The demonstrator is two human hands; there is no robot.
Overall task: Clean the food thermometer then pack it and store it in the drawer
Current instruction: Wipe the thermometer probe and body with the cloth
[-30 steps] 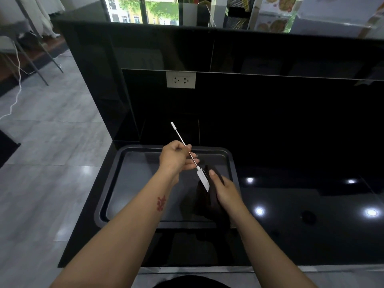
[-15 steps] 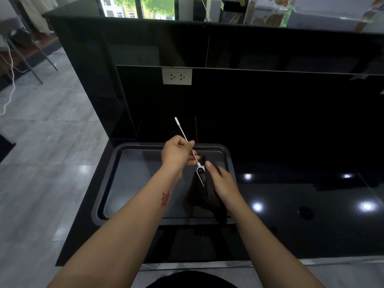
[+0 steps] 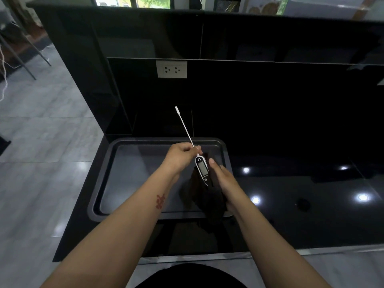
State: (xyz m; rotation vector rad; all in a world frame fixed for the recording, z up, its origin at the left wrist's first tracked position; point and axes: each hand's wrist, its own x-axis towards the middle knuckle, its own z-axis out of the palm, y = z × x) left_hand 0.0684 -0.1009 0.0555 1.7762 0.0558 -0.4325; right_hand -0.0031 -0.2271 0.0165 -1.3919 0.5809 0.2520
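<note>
The food thermometer (image 3: 202,169) has a white and black body with a small grey display and a long thin probe ending in a white tip, pointing up and away to the left. My left hand (image 3: 181,155) pinches the probe just above the body. My right hand (image 3: 224,179) holds a dark cloth (image 3: 204,196) cupped under and beside the thermometer's body, thumb resting along its right edge. The display faces up. Both hands hover over the right part of the dark tray (image 3: 133,169).
The tray sits at the left end of a glossy black counter (image 3: 291,204) with light reflections. A black backsplash carries a white wall socket (image 3: 171,69). Grey tiled floor (image 3: 41,163) lies to the left. No drawer is visible.
The thermometer has been turned in the cloth so its display now faces up. The hands stayed over the tray's right side.
</note>
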